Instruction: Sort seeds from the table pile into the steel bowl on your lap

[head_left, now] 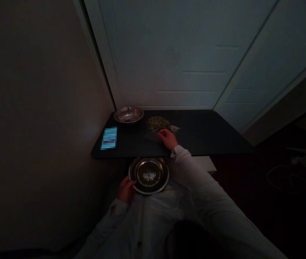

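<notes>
My left hand [126, 189] grips the left rim of a round metal bowl [166, 182], held below the table's front edge, over my lap. Small greenish grains with a pale patch lie in its bottom. My right hand [168, 139] is over the dark table, its fingers pinched together; what they hold, if anything, is too small and dark to make out. Just beyond those fingers is a heap of greenish-brown grains [157, 123], with a small pile of whitish bits [174, 128] at its right. A dark flat patch lies left of my right fingertips.
A second metal bowl [128, 115] stands at the table's back left, with a small reddish thing inside. In front of it lies a phone-like blurred bright rectangle [109, 138]. The dark table [209, 133] meets a white panelled door [196, 54]; a wall closes the left side.
</notes>
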The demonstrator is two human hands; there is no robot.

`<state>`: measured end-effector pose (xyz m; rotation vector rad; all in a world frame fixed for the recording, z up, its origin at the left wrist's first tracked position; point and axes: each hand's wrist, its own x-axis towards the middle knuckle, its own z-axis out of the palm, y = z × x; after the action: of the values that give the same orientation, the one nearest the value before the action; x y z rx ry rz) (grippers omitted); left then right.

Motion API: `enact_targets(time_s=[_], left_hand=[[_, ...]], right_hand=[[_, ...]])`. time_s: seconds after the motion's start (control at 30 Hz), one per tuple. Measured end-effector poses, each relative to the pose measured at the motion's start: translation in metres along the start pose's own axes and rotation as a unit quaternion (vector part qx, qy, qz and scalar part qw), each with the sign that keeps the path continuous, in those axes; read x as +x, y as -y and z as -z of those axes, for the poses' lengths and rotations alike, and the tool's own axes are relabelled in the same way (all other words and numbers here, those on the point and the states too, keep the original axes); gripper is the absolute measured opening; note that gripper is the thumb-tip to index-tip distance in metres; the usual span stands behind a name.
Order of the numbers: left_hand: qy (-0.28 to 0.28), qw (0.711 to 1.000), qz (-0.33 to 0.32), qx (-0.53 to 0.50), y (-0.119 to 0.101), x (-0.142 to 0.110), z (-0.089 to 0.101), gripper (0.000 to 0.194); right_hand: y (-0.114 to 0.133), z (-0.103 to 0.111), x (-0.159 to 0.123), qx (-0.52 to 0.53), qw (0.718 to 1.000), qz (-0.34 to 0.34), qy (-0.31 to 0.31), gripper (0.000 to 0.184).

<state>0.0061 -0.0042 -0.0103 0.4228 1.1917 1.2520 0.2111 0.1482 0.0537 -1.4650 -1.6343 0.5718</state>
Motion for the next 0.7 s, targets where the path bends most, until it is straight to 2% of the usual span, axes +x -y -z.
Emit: enact_targets(time_s=[0.27, 0.53, 0.7], left_hand=[[-0.001, 1.0, 0.003, 0.005, 0.0, -0.001, 0.001, 0.027], [0.001, 1.0, 0.007, -0.004, 0.0, 0.001, 0.002, 0.025], [0.003, 1.0, 0.011, 0.006, 0.0, 0.001, 0.002, 0.023]], right_hand=[[0.003, -0.004, -0.003, -0.054, 0.998, 0.025, 0.035, 0.02], [0.011, 0.0, -0.011, -0.065, 0.987, 0.065, 0.13, 0.022], [0.017, 0.002, -0.019, -0.053, 0.983, 0.064, 0.162, 0.021]])
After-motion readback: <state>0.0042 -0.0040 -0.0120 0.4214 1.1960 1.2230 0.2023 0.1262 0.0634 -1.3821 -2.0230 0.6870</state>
